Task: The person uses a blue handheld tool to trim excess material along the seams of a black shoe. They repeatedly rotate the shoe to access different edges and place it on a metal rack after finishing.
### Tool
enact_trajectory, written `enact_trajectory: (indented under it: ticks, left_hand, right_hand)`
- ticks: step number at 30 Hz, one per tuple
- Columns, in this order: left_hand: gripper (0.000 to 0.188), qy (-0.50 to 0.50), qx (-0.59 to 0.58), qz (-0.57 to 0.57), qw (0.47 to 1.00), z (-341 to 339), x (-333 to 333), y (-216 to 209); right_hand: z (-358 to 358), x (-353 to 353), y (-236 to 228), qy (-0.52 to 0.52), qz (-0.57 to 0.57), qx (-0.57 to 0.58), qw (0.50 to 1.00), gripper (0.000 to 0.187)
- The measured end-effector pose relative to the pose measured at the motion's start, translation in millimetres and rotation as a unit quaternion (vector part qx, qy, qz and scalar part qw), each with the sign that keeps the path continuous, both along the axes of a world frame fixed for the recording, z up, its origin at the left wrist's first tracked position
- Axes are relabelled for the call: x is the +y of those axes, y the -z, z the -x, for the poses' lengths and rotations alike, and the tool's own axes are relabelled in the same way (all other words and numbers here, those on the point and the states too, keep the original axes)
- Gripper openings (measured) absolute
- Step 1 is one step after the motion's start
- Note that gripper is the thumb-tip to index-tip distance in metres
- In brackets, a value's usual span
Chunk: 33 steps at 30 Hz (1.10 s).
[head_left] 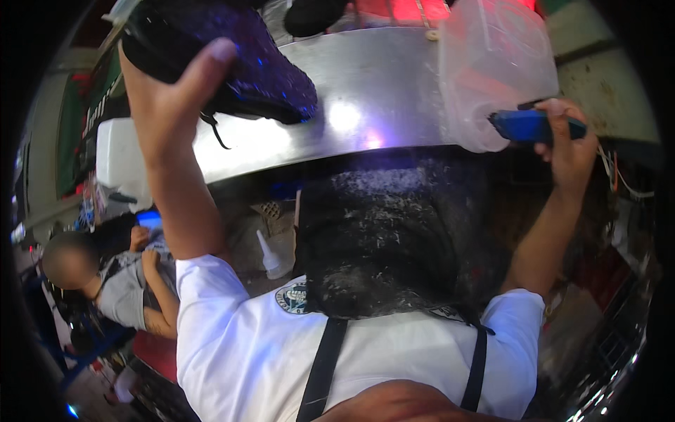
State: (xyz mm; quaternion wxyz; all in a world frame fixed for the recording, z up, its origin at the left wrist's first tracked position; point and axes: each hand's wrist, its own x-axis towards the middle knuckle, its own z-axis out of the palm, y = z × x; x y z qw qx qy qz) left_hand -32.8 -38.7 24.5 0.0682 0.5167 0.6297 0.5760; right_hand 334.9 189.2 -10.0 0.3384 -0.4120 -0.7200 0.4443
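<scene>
On the left, my left hand (169, 105) is closed on a dark shoe (260, 67), its thumb pressed along the side and its other fingers hidden behind. The shoe's surface glints purple and blue, and a thin black lace hangs from it over the metal table (365, 77). On the right, my right hand (568, 137) grips a blue brush (531, 126) with dark bristles facing left. The bristle end is beside the lower edge of a translucent plastic container (499, 63) at the table's right; whether they touch, I cannot tell.
Another dark object (313, 15) lies at the table's far edge. A white container (121, 158) stands left of my left forearm. Below the table is a white nozzle bottle (271, 257). A person in grey (133, 295) sits at the left. My black apron (380, 239) has whitish wet patches.
</scene>
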Motion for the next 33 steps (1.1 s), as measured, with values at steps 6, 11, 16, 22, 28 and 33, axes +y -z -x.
enact_trajectory:
  ticks: [6, 11, 16, 22, 28, 33]
  left_hand:
    - [0.08, 0.158, -0.042, 0.035, 0.986, -28.0, 14.0, 37.6]
    - [0.079, 0.101, 0.125, 0.265, 0.951, -5.1, -11.3, 63.9]
    - [0.075, 0.121, 0.194, 0.237, 0.944, -1.0, -22.3, 73.3]
    - [0.06, 0.181, -0.084, 0.221, 0.955, -27.2, -39.7, 89.0]
    - [0.031, 0.097, 0.335, 0.048, 0.936, -89.6, -53.3, 91.9]
    - [0.04, 0.049, 0.413, -0.015, 0.909, -110.6, -71.7, 125.2]
  right_hand:
    - [-12.9, -22.1, 18.7, 0.025, 0.076, -0.017, 0.997, 0.03]
    - [-18.6, -29.3, 31.8, 0.004, 0.009, -0.101, 0.995, 0.024]
    - [-5.9, -33.0, 28.2, 0.018, 0.098, -0.034, 0.994, 0.023]
    - [-15.7, -37.5, 33.9, 0.031, 0.109, -0.038, 0.993, 0.024]
    - [-19.9, -38.1, 42.6, 0.017, 0.094, -0.03, 0.995, 0.026]
    - [-19.7, -31.3, 58.1, 0.0, 0.071, 0.002, 0.997, 0.027]
